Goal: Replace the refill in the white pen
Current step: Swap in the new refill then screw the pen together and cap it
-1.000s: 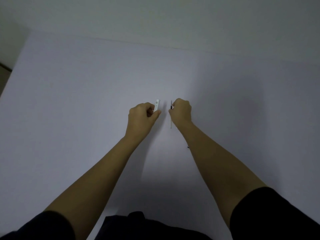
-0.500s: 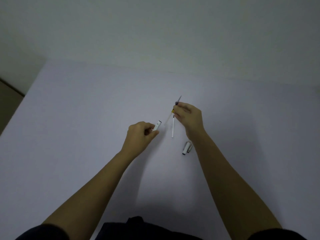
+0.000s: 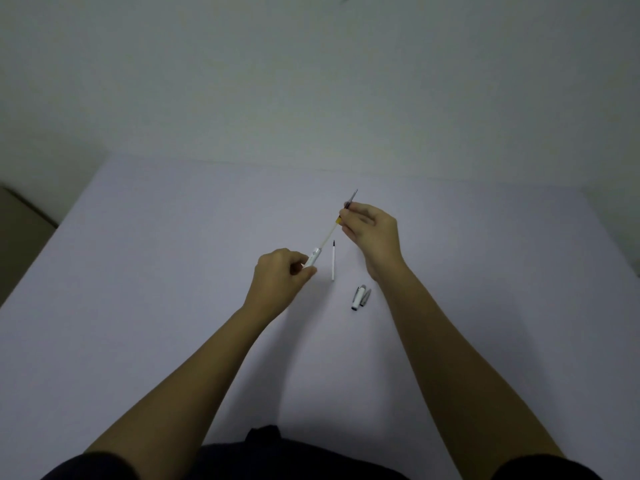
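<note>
Refill now into barrel, above table

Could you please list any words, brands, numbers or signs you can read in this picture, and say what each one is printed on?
No text can be read.
White pen barrel, held in the left hand: a faint grey mark, too small and blurred to read.
Refill pinched by the right hand, spare refill, cap: no visible lettering.
</note>
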`<state>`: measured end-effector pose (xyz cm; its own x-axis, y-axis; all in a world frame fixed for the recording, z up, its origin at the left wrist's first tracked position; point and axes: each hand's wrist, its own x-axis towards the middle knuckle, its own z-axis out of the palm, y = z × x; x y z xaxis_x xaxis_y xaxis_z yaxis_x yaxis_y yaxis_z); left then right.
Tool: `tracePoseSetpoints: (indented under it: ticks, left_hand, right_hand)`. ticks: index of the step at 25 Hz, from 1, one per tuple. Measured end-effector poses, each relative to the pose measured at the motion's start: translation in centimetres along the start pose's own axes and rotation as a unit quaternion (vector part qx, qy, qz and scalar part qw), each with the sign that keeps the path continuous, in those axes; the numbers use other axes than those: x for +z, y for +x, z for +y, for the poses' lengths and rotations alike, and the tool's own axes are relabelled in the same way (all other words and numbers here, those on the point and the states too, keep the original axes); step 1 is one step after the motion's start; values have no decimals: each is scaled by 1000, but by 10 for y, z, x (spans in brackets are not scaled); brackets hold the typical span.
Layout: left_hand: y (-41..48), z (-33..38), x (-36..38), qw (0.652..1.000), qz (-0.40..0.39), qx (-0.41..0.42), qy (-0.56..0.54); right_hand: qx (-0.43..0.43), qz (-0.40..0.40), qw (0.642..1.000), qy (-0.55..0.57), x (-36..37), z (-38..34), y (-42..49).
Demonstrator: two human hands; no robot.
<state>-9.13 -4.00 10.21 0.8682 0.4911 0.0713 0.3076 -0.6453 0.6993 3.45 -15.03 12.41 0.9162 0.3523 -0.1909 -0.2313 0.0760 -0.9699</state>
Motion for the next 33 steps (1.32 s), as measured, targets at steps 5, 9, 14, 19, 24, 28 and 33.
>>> tracePoseSetpoints:
  ticks: [5,9,14,19,24,28,33]
  left_hand:
    - [-6,9,-7,999,10,37,16]
    - [-8,13,-9,999,33,43,3]
    - [-8,18,-9,998,40,32,-34]
    - [-9,19,-8,999,28,18,-35]
    - [-7,19,-7,998,47,26,-22]
    - [-6,14,-3,998,52,45,1]
    - [-4,12,1,996,53,65,12]
  right_hand:
    - [-16,-3,1000,-10,-3,-10,-6]
    - [-3,-16,1000,5,-4,-15,-8]
    - [10,-65,998,-18,-2,-11,-13]
    - [-19,-72,996,-58,2,-10,-15]
    - [-11,-58,991,-122,2,-5,-14]
    - [13,-57,990,-132,0,-2,-12]
    - [30,-79,989,-125,-5,4,-4]
